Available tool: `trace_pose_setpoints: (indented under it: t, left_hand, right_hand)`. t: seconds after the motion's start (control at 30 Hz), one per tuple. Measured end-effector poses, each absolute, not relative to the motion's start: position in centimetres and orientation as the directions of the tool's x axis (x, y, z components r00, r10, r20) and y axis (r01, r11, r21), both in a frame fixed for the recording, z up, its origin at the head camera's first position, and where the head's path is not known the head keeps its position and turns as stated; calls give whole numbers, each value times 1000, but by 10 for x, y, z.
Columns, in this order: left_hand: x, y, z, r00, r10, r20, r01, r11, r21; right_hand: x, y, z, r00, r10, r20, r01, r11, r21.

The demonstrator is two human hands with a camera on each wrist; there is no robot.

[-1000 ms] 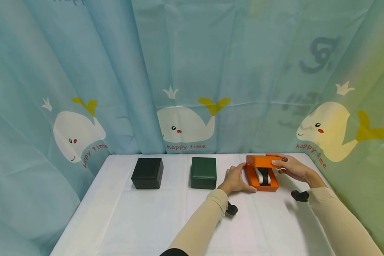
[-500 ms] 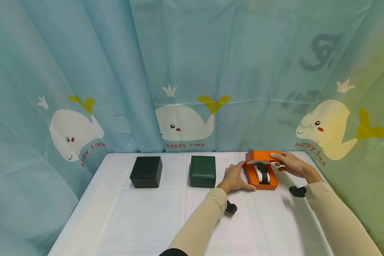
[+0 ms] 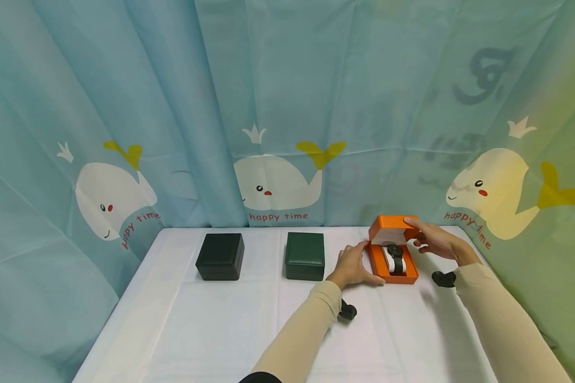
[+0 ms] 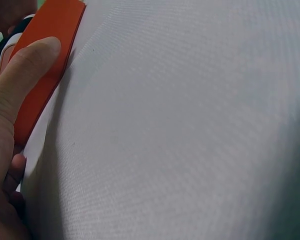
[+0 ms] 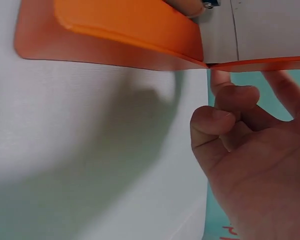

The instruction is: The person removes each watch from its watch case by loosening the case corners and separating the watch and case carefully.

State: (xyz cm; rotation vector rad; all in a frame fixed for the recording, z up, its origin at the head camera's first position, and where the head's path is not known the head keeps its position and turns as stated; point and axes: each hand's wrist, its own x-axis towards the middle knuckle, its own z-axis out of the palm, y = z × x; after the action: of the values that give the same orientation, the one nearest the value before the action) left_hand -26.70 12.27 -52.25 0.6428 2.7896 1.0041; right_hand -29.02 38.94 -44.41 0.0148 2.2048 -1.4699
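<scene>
An orange watch box (image 3: 377,266) stands at the right of the table with its lid (image 3: 387,227) raised and tilted back. Inside, a black-strapped watch (image 3: 395,259) sits round a white cushion. My left hand (image 3: 352,266) grips the box's base, thumb on its front wall, as the left wrist view also shows; the other fingers are at its left side. At the lid's right side, my right hand (image 3: 438,242) holds the lid by its edge. Two of its fingers (image 5: 237,97) are bent below the lid in the right wrist view, and part of the grip is hidden there.
A dark green box (image 3: 304,256) and a black box (image 3: 220,257), both with lids down, stand left of the orange one. They share a white-covered table (image 3: 230,330). A blue curtain (image 3: 287,96) with printed whales hangs behind.
The lid has swung up and back under my right hand, uncovering more of the watch and the lid's white lining. My left hand has stayed on the base.
</scene>
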Motion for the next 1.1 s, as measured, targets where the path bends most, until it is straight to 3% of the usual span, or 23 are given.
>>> trace_pose_setpoints:
  t: [0.37,1.1]
  left_hand:
    - [-267,124,-524,-903,426,54,359,681,638]
    - [-265,124,-525,-911,411,35,334,686,646]
  right_hand:
    - [-302,386,-439,-848,-223,-480,342,461,-819]
    - [-301,388,-439,-842,-234,-485,345,457,-820]
